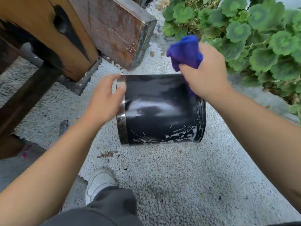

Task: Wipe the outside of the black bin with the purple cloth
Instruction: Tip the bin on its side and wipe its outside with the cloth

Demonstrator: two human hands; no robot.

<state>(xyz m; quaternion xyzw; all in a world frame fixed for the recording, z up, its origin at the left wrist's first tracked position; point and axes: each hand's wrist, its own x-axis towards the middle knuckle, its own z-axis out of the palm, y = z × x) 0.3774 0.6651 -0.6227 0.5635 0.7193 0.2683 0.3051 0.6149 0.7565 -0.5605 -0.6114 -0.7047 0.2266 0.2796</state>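
I see pale gravel ground [162, 185] filling most of the view, w/ a big wooden post [53, 30] and a rusty brown block [117, 28] upper left and broad-leaved green plants [244, 35] upper right. The black bin [159, 110] lies on its side on the gravel at centre, chrome rim band [121, 126] to the left, base to the right; white streaks show along its lower edge near the base. A grey trouser leg [112, 207] and white shoe [99, 181] sit at the bottom, shoe planted on the gravel just below the bin. Left hand [104, 101] rests on the rim end, fingers loose and spread over the chrome band, not clenched. Right hand [203, 75] is over the bin's far right end, fingers clenched around the purple cloth [184, 51], which is bunched up above the knuckles, w/ a bit trailing onto the bin wall.
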